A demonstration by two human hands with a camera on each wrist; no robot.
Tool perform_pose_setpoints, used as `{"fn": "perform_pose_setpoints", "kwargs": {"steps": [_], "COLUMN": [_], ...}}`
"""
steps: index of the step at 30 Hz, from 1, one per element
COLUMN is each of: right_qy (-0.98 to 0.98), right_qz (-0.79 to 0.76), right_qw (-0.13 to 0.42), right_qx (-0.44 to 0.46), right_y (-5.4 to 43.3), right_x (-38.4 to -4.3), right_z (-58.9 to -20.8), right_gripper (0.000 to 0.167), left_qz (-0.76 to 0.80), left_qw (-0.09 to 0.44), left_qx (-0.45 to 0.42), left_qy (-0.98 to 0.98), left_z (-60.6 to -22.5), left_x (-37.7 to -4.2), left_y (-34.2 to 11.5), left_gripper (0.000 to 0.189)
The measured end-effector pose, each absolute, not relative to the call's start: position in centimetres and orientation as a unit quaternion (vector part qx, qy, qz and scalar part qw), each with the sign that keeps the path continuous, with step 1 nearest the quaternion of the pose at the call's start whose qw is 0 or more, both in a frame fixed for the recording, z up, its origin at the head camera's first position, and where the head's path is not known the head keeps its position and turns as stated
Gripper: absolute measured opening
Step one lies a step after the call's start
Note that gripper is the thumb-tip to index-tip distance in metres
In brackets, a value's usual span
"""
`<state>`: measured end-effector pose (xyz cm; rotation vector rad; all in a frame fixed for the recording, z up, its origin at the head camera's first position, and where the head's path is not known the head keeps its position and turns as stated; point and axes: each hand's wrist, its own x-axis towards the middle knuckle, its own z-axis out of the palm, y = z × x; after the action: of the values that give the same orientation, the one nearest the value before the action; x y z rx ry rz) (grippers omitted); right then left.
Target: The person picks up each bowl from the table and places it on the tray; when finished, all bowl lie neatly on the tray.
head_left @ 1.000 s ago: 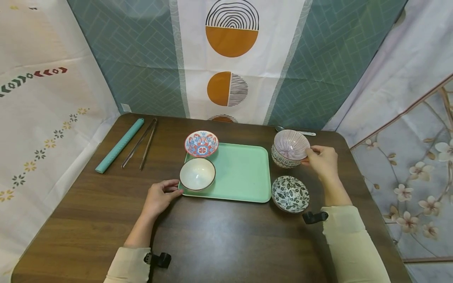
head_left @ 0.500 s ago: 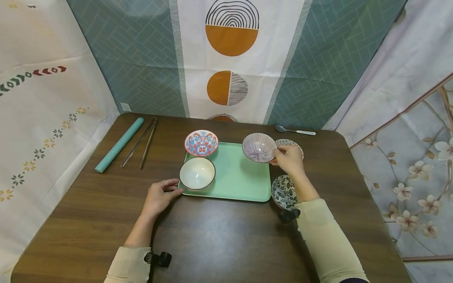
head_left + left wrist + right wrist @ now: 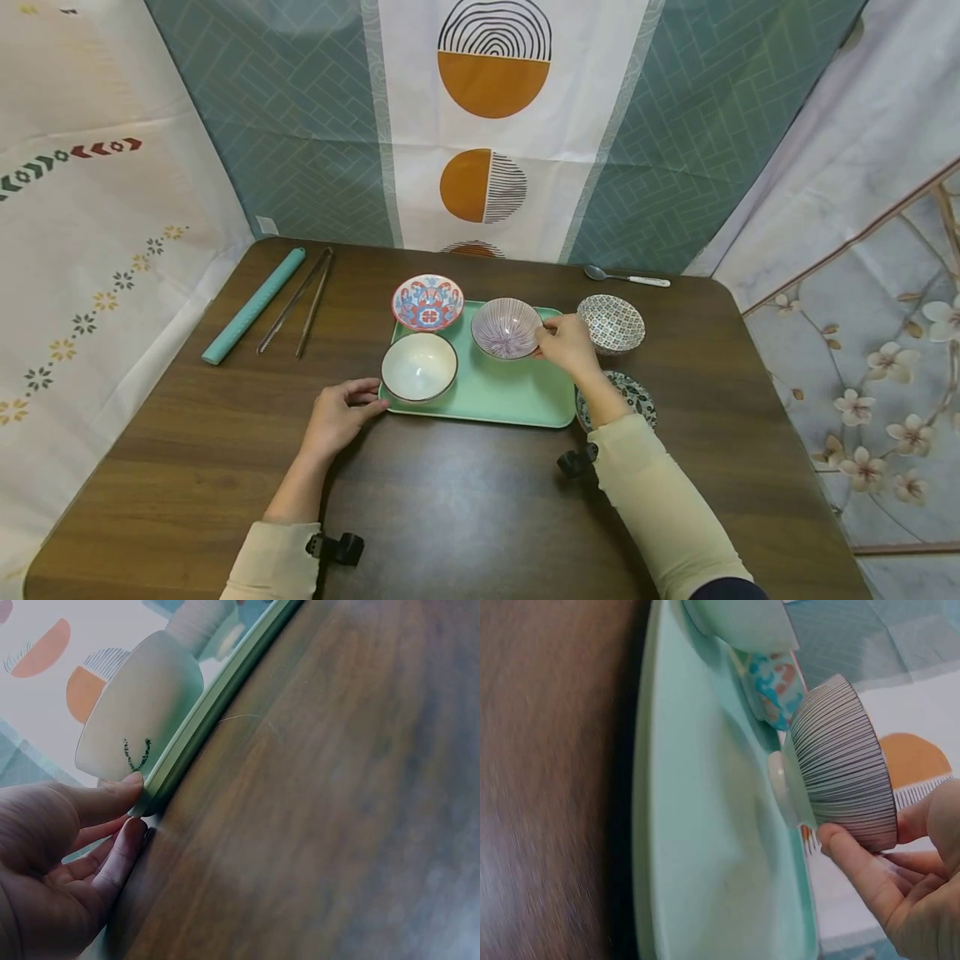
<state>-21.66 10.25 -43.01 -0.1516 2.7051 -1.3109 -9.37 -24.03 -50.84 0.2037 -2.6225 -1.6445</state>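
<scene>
Striped bowl (image 3: 506,329) pinched at right side of rim by right hand (image 3: 572,346), held apparently just above rear-middle of green tray (image 3: 525,397). Front-left tray corner pinched between thumb and fingers of left hand (image 3: 337,421). Bowl could tip or slip, likely cause being one-sided grip. Red-blue bowl (image 3: 427,302) and white bowl (image 3: 418,367), near on left, could be knocked by leftward swing; leaf bowl (image 3: 636,396) by right forearm (image 3: 604,400). Open room: tray's front-right. Rear rim close; foot could be caught there.
</scene>
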Motion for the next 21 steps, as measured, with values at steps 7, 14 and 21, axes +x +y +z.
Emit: {"fn": "perform_pose_setpoints", "kwargs": {"steps": [7,14,21], "right_qy": [0.916,0.902,0.912], "right_qz": [-0.388,-0.409,-0.385], "right_qw": [0.088,0.117,0.122], "right_qx": [-0.053,-0.068,-0.069], "right_y": [8.6,7.9,8.5], "right_x": [-21.7,-21.5,-21.4], "right_z": [-43.9,-43.9,-43.3], "right_gripper": [0.028,0.029,0.033], "left_qz": [-0.533,-0.534,-0.533], "left_qw": [0.018,0.017,0.017], "left_qx": [0.065,0.066,0.065], "left_qy": [-0.843,-0.843,-0.843], "left_z": [-50.8,-50.8,-50.9], "left_x": [-9.4,-9.4,-9.4], "left_y": [-23.9,-24.0,-24.1], "left_gripper": [0.035,0.035,0.035]}}
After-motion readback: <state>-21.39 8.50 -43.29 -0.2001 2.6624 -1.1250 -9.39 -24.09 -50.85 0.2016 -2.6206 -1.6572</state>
